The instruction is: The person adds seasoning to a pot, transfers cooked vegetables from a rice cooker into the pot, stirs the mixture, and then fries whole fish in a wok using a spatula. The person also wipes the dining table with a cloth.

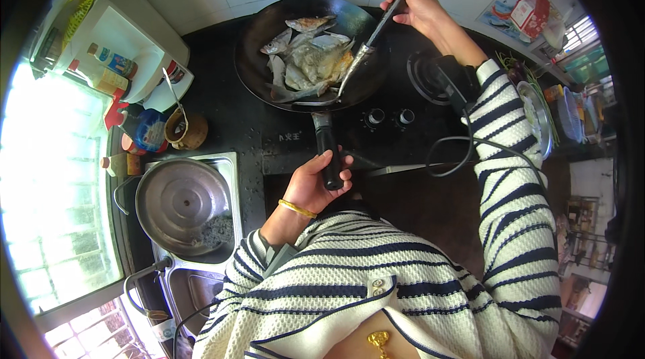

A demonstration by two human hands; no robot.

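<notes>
A dark wok [252, 74] stands on the black gas stove [287, 142]. Pieces of fish [307, 59] lie heaped in it, one of them a head at the left; some skin looks browned. My left hand [317, 180] is closed around the black wok handle [327, 139], which points towards me. Above the wok's right rim, my right hand [415, 6] grips a metal spatula [360, 59] by its dark-ended handle. The spatula slants down into the wok, and its blade rests low against the near side, at the edge of the fish.
Left of me is a steel sink [229, 177] with a round metal lid or pan [181, 197] and a scouring pad [216, 230]. A brown pot [186, 129] and several bottles stand behind it. Two stove knobs [375, 116] and a second burner [428, 76] lie right of the wok. A black cable [448, 155] hangs by my right sleeve.
</notes>
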